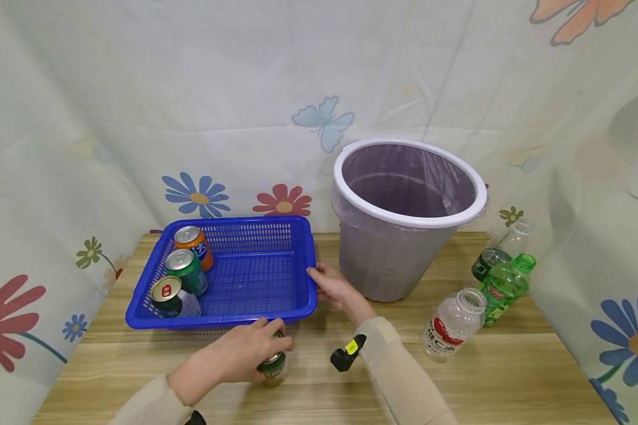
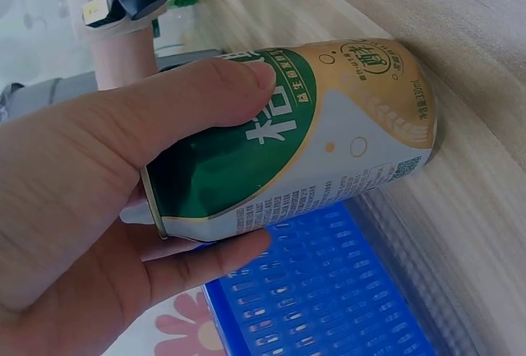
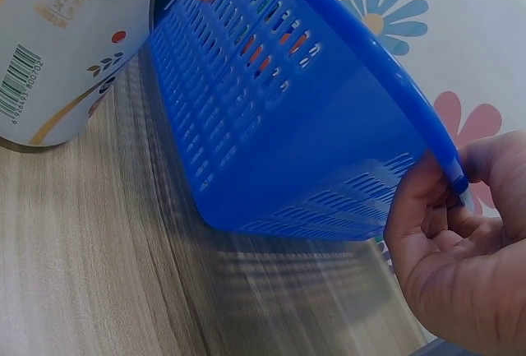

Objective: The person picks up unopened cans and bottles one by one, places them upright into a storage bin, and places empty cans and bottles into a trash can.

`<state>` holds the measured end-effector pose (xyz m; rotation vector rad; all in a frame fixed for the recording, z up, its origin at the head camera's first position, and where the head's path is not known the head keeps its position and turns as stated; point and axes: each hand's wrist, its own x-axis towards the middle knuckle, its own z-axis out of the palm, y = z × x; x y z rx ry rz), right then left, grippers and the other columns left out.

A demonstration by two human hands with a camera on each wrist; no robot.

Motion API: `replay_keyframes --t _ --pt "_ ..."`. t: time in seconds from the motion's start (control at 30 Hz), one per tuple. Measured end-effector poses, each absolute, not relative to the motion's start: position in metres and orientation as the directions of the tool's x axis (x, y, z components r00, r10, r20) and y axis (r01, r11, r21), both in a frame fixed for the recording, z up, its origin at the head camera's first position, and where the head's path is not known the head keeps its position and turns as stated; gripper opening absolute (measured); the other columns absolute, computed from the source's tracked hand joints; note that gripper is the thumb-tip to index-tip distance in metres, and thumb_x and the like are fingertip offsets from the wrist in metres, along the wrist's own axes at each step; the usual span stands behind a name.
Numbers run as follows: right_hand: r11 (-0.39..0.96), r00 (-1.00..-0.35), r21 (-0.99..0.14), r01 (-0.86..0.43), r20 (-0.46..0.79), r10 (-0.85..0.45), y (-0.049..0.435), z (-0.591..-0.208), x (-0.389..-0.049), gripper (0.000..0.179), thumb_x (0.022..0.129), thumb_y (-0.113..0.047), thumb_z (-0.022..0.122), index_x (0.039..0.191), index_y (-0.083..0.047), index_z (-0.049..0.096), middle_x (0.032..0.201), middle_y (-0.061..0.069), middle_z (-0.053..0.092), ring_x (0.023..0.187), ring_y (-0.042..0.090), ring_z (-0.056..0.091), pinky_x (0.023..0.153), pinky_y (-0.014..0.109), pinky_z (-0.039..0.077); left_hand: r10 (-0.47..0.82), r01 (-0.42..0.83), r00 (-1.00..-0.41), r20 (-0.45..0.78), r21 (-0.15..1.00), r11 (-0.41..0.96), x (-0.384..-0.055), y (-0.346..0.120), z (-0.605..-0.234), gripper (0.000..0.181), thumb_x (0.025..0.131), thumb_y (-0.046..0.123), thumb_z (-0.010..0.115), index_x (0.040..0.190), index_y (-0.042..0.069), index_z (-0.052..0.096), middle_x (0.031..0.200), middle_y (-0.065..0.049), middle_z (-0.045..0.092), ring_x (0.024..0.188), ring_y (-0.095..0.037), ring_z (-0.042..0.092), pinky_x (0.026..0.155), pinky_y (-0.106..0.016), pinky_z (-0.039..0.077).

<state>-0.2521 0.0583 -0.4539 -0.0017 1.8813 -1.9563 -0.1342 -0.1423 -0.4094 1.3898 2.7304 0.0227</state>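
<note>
A green, white and gold drink can stands on the table in front of the blue basket. My left hand grips its upper part from above, thumb on one side and fingers on the other. At the basket's right side, my right hand pinches the rim, as the right wrist view shows closely with the hand curled over the edge. Inside the basket, along its left wall, stand an orange can, a green can and a dark can with a gold top.
A grey trash bin with a white rim and clear liner stands right of the basket. Farther right are a clear bottle with a red label, a green bottle and a clear bottle with a dark label. A patterned curtain hangs behind.
</note>
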Motion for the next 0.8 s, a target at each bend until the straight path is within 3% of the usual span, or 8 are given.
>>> replay_keyframes --t 0.8 --pt "0.022 -0.900 -0.951 0.309 -0.300 -0.316 0.0595 -0.4527 -0.2527 0.036 0.096 -0.015 0.042 0.125 0.006 0.042 0.115 0.028 0.054 0.090 0.025 0.061 0.071 0.034 0.056 0.811 0.817 -0.571 -0.129 0.006 0.577 -0.1305 -0.1431 -0.3991 0.060 0.061 0.029 0.085 0.112 0.026 0.053 0.112 -0.003 0.049 0.091 -0.022 0.055 0.062 -0.027 0.052"
